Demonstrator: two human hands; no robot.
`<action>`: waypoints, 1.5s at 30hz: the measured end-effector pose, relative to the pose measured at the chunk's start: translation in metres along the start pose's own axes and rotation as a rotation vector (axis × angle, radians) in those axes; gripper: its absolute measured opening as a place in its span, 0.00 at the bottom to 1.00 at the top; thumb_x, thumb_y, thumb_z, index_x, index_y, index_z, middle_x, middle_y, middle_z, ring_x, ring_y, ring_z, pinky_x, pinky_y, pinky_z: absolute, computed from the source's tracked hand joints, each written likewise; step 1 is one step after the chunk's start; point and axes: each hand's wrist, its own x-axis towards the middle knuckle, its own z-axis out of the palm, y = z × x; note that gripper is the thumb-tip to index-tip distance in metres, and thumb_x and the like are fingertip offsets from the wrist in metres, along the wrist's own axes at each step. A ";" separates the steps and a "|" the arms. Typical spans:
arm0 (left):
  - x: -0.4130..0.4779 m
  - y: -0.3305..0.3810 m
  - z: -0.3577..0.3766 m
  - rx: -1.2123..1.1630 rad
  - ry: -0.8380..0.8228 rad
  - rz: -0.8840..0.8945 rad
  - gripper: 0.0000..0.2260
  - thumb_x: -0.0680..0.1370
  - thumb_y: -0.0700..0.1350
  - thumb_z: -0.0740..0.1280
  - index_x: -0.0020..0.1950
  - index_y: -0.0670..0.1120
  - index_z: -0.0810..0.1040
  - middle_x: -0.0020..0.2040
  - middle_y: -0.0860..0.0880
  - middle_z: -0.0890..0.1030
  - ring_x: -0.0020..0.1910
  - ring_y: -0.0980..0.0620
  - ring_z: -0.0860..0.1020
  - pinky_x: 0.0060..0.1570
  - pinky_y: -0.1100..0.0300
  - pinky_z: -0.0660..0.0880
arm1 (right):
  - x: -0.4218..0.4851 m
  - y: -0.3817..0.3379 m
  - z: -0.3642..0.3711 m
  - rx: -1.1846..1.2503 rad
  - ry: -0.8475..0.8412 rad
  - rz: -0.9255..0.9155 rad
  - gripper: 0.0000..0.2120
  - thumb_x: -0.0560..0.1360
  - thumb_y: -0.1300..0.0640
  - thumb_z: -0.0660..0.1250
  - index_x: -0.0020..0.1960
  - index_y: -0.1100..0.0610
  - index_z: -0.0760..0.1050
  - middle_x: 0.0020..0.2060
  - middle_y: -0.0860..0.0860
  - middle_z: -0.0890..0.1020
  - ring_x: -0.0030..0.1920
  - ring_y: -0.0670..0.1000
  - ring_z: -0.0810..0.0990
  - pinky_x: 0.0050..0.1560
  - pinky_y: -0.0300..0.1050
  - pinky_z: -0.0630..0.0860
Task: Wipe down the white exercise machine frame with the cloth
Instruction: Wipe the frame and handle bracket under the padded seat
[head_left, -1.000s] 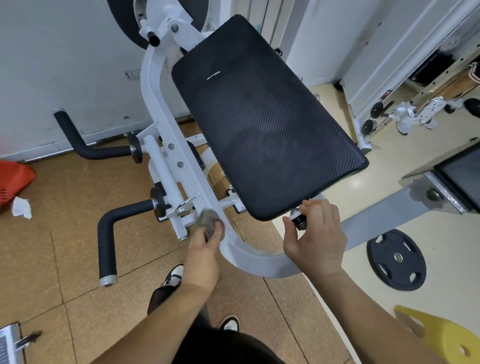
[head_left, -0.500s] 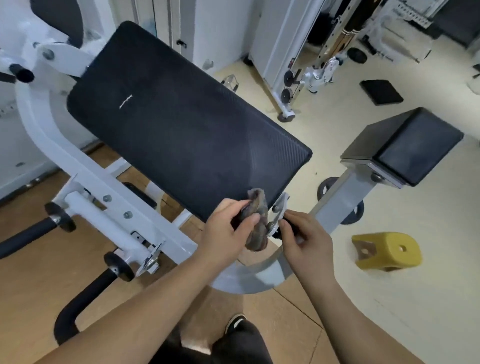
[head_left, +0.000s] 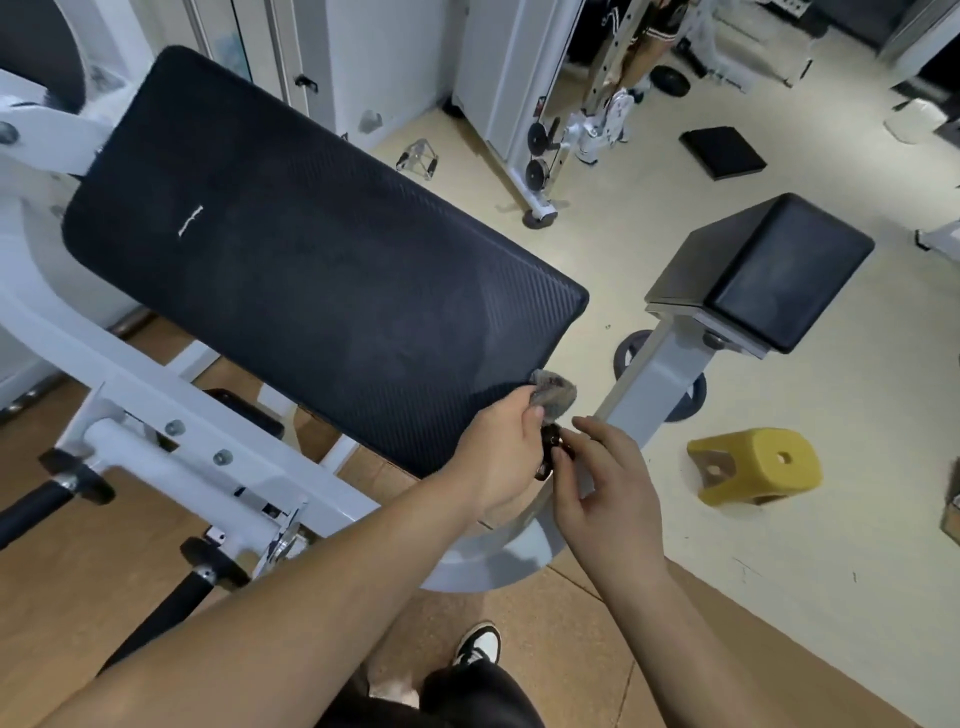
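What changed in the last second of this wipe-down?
The left grip, holding the crumpled grey cloth, moved right along the curved white machine frame, from its left stretch to the near corner of the black padded rest. The right grip stayed at the small black round knob under that corner. The cloth was never let go.

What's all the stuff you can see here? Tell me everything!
back pad: one, black, tilted, centre
white frame: one, white, left and under the back pad
seat pad: one, black, right
stool: one, yellow, floor right
weight plate: one, black, floor below the seat pad
floor mat: one, black, far floor
handles: two, black, lower left
cloth: one, grey, at the back pad's corner
knob: one, black, below the cloth
shoe: one, black-and-white, bottom
left grip: one, holds the cloth
right grip: one, pinches the knob
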 end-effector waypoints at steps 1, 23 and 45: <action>-0.008 -0.002 0.003 0.014 0.008 0.025 0.17 0.87 0.46 0.57 0.75 0.48 0.73 0.68 0.50 0.78 0.67 0.53 0.75 0.69 0.57 0.71 | 0.000 0.001 -0.001 0.014 0.003 -0.014 0.10 0.80 0.58 0.71 0.60 0.57 0.84 0.60 0.48 0.82 0.63 0.50 0.78 0.61 0.44 0.77; -0.022 0.009 -0.002 0.054 -0.011 0.164 0.19 0.86 0.52 0.59 0.73 0.44 0.75 0.71 0.53 0.76 0.71 0.57 0.72 0.73 0.63 0.65 | 0.009 -0.002 -0.016 0.208 -0.055 0.055 0.11 0.83 0.55 0.64 0.59 0.53 0.84 0.54 0.42 0.82 0.58 0.44 0.79 0.58 0.34 0.72; -0.017 -0.002 0.007 0.234 0.009 0.120 0.17 0.86 0.49 0.56 0.64 0.39 0.75 0.63 0.43 0.78 0.60 0.43 0.77 0.58 0.46 0.75 | 0.005 0.002 -0.011 0.116 -0.011 0.035 0.09 0.82 0.59 0.66 0.58 0.54 0.84 0.55 0.43 0.82 0.58 0.46 0.79 0.57 0.36 0.72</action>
